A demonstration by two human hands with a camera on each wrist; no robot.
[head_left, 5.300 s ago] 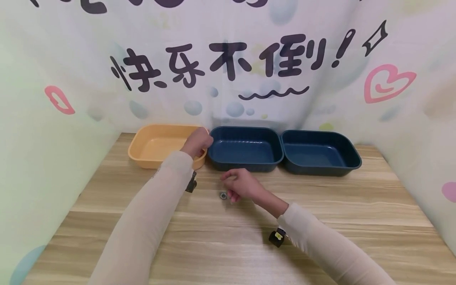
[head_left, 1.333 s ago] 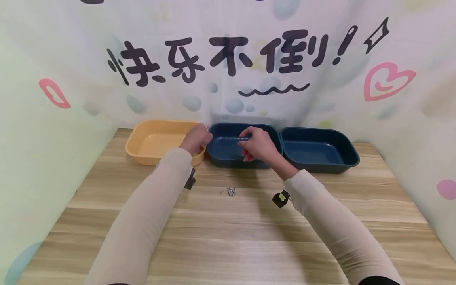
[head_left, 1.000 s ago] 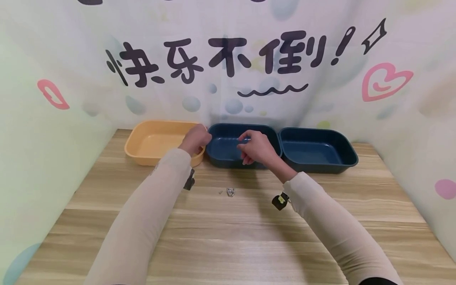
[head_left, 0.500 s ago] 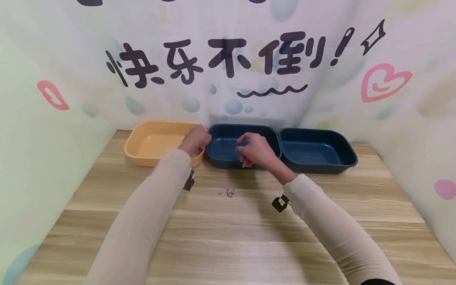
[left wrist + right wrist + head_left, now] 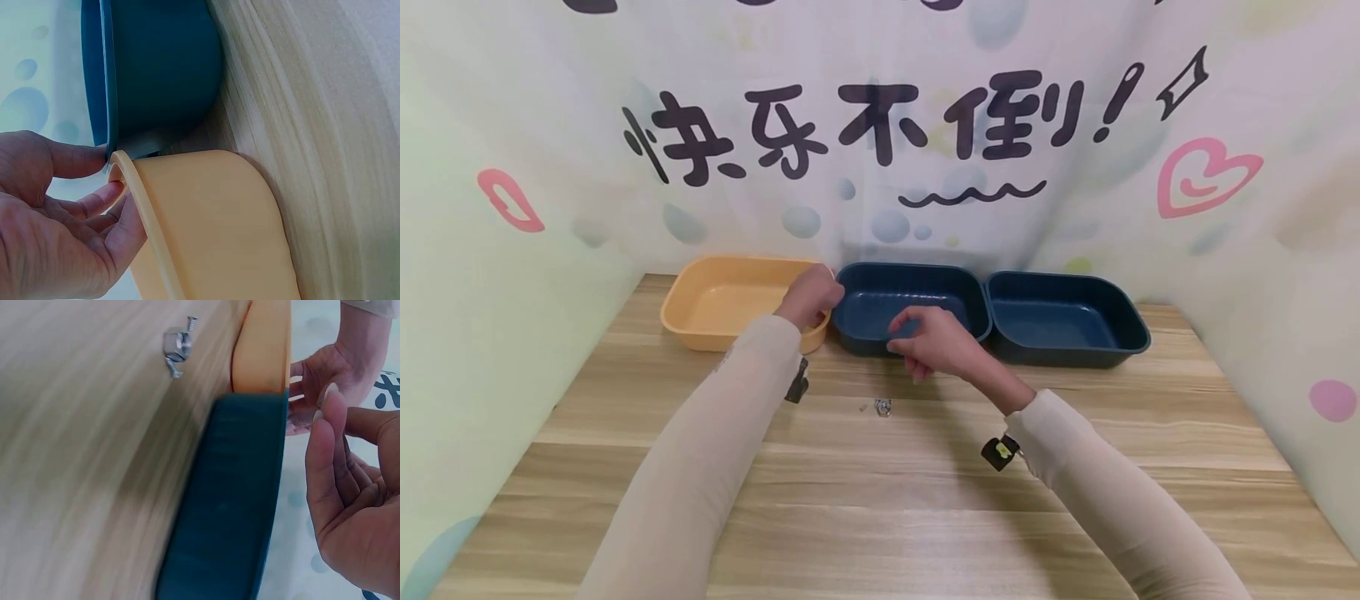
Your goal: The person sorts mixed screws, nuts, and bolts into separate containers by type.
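My left hand holds the near right corner of the orange tray; in the left wrist view its fingers curl at the orange rim, with one fingertip against the blue tray. My right hand hovers at the front edge of the middle blue tray, fingers loosely curled, nothing seen in it. A small metal nut and a screw or two lie on the table just in front of the trays.
A second blue tray stands to the right of the middle one. All three trays line the back of the wooden table. Printed fabric walls close in the back and both sides.
My right hand has come back toward me and down, from above the middle blue tray's inside to its front edge. The left hand has stayed on the orange tray.
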